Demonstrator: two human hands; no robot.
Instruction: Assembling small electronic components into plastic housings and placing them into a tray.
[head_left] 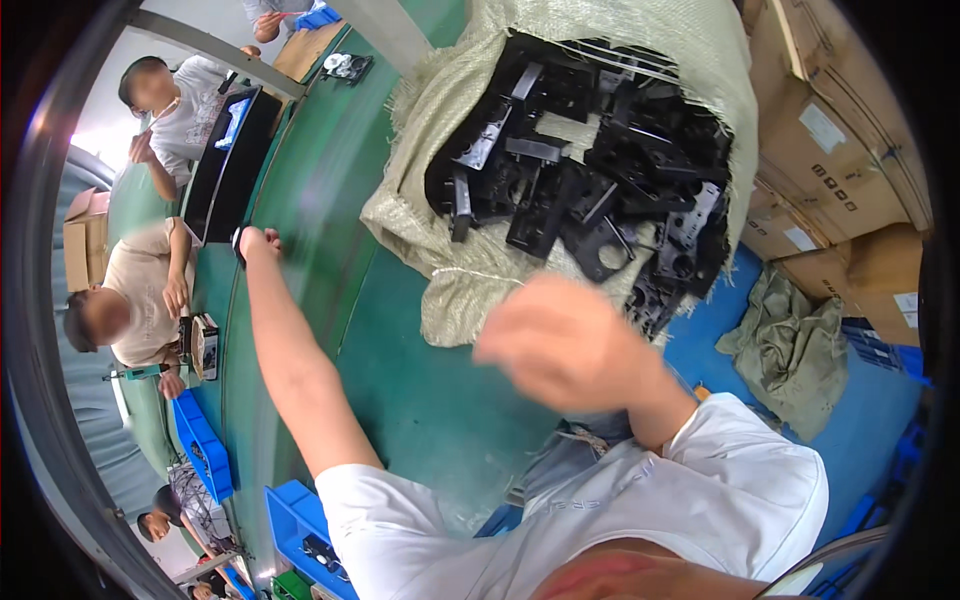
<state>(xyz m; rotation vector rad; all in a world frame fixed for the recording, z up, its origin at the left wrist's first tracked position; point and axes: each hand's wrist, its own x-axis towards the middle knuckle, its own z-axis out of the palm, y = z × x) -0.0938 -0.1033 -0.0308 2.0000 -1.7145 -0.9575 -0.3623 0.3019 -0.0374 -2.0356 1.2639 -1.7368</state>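
My left arm reaches out across the green work surface (415, 400). My left hand (262, 243) is beside the lower end of a long black panel (218, 180), its fingers curled in; what they hold, if anything, is hidden. A dark band (239, 246) shows at that wrist. Blurred by motion, my right hand (560, 345) is in front of a pale woven sack (415, 205), near its lower edge. Its fingers look bent, but the smear hides whether anything is in them. Many black molded plastic parts (535, 215) lie jumbled in the sack's open mouth, some with shiny metal plates.
Cardboard boxes (820, 170) are stacked at the right, with a crumpled greenish sack (790, 345) on the blue floor (700, 340). Blue bins (300, 515) stand at the lower left. Across the bench, co-workers (145, 290) sit handling items. A metal post (385, 35) rises behind.
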